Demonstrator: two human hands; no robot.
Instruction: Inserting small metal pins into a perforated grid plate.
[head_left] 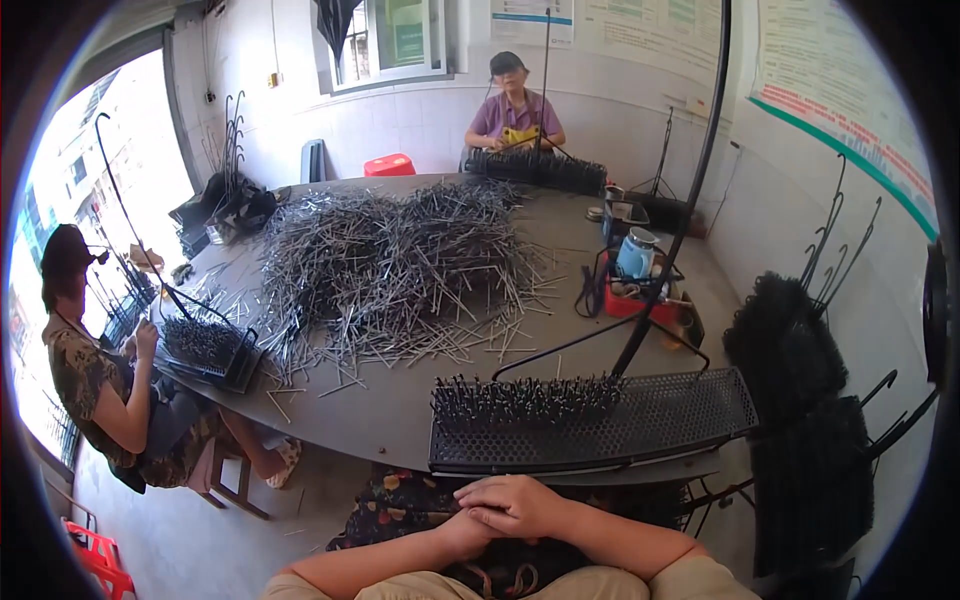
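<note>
Head view: a poster at two o'clock bears print; our black perforated tray, near five, bristles with pins. Our right hand, fingers loose, covers our left hand, whose grip we can't tell.

On the table, a blue jug stands in or just behind a red basket, with a dark strap just left of the basket. Beyond the far edge, a red stool is near the white wall, which bears a window and a poster; a green-edged notice hangs at right. A wooden stool stands on the floor at left, well apart from a red plastic thing at lower left.
</note>
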